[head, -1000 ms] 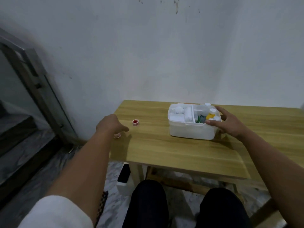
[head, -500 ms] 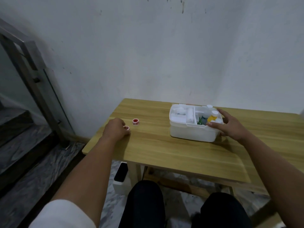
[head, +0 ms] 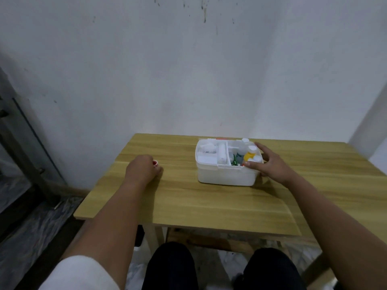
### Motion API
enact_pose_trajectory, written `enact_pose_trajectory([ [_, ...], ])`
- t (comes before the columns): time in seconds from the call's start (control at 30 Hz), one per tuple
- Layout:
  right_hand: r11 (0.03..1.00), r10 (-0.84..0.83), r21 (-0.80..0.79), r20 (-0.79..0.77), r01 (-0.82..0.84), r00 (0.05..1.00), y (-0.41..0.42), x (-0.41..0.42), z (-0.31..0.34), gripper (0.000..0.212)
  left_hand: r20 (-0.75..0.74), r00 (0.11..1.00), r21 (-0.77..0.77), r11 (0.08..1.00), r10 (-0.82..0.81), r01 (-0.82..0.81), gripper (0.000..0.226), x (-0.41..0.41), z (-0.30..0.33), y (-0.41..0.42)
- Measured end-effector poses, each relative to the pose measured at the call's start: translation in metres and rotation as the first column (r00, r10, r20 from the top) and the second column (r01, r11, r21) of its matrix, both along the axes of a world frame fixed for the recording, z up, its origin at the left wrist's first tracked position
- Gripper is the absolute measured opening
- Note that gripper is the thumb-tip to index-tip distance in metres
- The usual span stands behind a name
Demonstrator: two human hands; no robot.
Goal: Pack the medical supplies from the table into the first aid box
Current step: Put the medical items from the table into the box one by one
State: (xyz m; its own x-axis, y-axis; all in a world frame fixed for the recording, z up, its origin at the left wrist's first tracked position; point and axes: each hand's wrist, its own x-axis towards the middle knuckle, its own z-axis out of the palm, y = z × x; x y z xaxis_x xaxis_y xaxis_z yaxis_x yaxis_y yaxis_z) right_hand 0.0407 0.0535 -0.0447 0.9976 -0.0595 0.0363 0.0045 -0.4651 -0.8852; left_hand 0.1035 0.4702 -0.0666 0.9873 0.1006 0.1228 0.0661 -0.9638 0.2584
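My left hand [head: 140, 171] curls over a red-white roll [head: 155, 163]; my right hand [head: 270, 164] spreads wide, touching box [head: 226, 176] at 3 o'clock; labels unreadable.

The surface [head: 209, 197] is light yellow-brown wood with a straight lengthwise grain, and the first aid box [head: 226, 176] on it is plain white, holding white packets [head: 207, 152], a white roll [head: 222, 154], a yellow bottle [head: 249, 156] with a white cap, and green items [head: 235, 160]. The small roll [head: 155, 163] at the left hand [head: 142, 170] shows red with a white rim. The wall [head: 188, 70] is off-white with dark specks and drip marks near the top, the floor [head: 31, 227] is grey marbled with pale veins, the sleeve [head: 79, 273] is white, and the trousers [head: 169, 266] are black.
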Motion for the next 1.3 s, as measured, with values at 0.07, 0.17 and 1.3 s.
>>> enact_pose_trajectory([
  [0.07,1.0,0.004,0.017,0.005,-0.004,1.0,0.001,0.0,0.0,0.103,0.023,1.0,0.052,0.999,0.006,-0.007,0.034,0.003,-0.001,-0.004],
  [0.17,1.0,0.005,0.021,-0.003,-0.005,1.0,0.0,0.001,-0.001,0.106,0.047,0.999,0.093,0.995,0.017,-0.021,0.032,0.005,-0.001,-0.009],
  [1.3,0.999,-0.031,0.03,-0.019,0.031,0.999,0.004,-0.01,0.004,0.105,0.179,0.877,0.095,0.895,-0.446,0.435,0.024,-0.025,0.063,-0.141],
])
